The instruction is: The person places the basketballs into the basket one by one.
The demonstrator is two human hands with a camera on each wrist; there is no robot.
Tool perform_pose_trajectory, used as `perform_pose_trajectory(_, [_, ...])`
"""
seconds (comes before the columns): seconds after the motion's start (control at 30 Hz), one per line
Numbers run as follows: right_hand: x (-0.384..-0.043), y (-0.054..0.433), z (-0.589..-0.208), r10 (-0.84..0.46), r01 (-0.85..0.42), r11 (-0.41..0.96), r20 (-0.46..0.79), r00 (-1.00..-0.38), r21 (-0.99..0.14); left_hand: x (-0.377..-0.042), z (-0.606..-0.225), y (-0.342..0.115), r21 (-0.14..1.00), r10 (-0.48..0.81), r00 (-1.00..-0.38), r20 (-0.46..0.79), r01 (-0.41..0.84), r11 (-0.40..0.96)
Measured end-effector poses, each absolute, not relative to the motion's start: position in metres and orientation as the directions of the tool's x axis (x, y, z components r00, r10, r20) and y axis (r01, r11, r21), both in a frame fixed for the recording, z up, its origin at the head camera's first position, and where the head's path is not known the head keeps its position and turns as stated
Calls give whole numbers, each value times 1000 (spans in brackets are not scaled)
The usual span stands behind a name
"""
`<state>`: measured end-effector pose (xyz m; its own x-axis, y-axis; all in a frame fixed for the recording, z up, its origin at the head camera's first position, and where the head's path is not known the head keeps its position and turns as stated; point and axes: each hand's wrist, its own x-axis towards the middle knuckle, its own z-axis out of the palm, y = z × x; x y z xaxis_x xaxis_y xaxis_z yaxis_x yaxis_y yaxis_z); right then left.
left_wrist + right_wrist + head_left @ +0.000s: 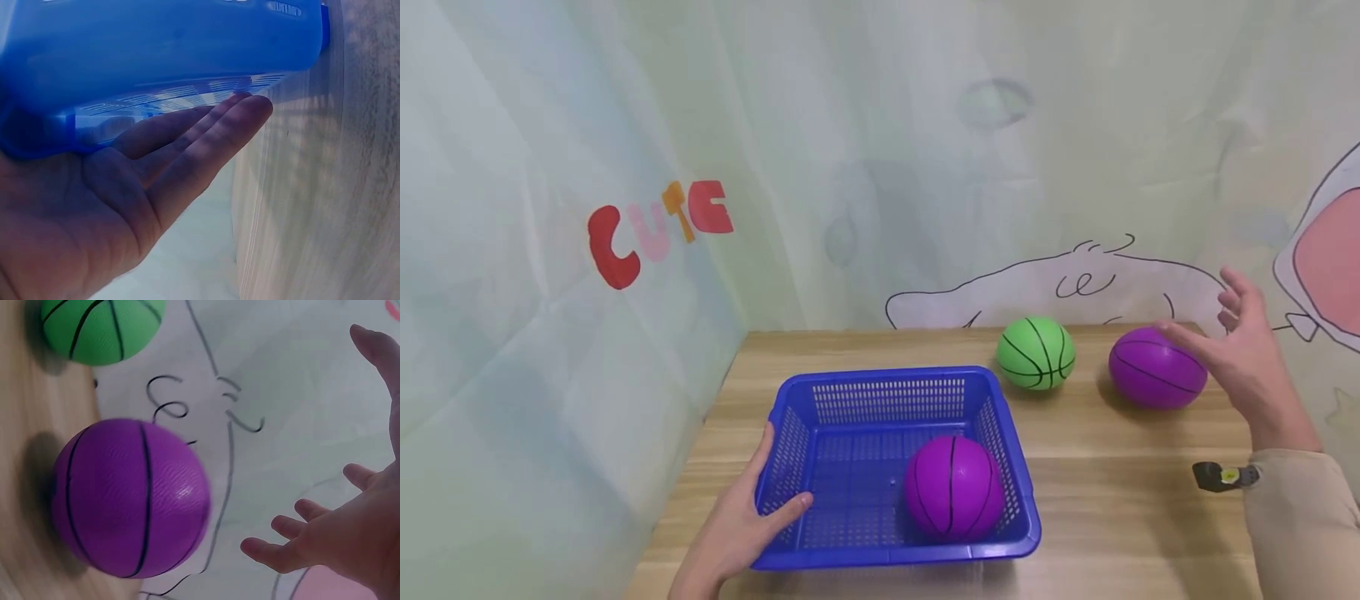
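A blue plastic basket (880, 560) with slotted walls stands on the table, and a purple ball (953, 488) with black lines lies in its right part. My left hand (741, 517) holds the basket's left side, thumb over the rim and fingers along the outer wall. In the left wrist view, the left hand's fingers (206, 147) lie nearly straight beside the basket (162, 56). Spread fingers mark my right hand (1243, 350), raised beside a second purple ball (1153, 371) on the table. The right wrist view shows a gap between that purple ball (131, 500) and the hand (344, 531).
To the left of the second purple ball, a green ball (1036, 354) sits near the table's back edge. Cloth with printed drawings (865, 167) hangs behind the wood-grain table (1097, 500) and along its left side.
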<state>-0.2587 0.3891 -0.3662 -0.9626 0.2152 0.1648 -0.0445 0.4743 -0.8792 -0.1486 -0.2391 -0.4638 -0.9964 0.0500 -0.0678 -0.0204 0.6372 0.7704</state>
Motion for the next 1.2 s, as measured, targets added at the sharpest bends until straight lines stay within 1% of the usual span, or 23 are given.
perform_pose_trajectory(0.27, [-280,429,-398,189,93,450,-7,-982,-888,-150,-465,-237,764,74,-997,-38,19,645])
perform_pose_trajectory(0.4, [-283,438,-416,176,119,450,-42,-983,-885,-150,-465,-235,767,67,-996,-53,3,642])
perform_pose_trajectory(0.87, [-298,422,-448,174,80,482,6,-985,-873,-149,-463,-239,768,59,-998,-11,29,640])
perform_pose_trajectory(1.0, [-297,420,-458,197,75,498,29,-980,-864,-148,-463,-239,777,64,-998,-3,38,628])
perform_pose_trajectory(1.2, [-292,416,-467,243,84,465,36,-969,-881,-145,-463,-240,785,63,-998,3,41,618])
